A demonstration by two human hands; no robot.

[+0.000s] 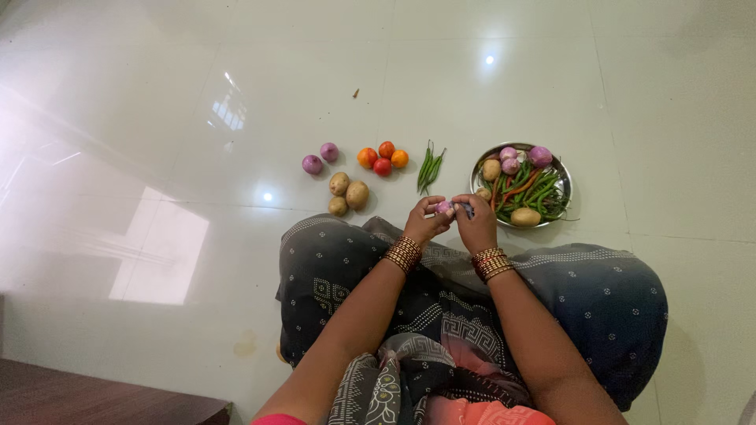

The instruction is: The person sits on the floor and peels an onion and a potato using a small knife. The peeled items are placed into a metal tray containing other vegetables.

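Observation:
I sit on a white tiled floor with my knees under dark patterned cloth. My left hand (426,220) and my right hand (477,223) meet in front of me, both closed around one small purple onion (446,207) held between the fingertips. A small dark object, perhaps a blade, shows at my right fingertips. Just beyond my right hand stands a round steel plate (562,182) with purple onions, potatoes and green and red chillies in it.
On the floor ahead lie sorted groups: two purple onions (320,158), three potatoes (347,193), several tomatoes (383,158) and a bunch of green chillies (428,168). A dark wooden edge (94,397) sits at the bottom left.

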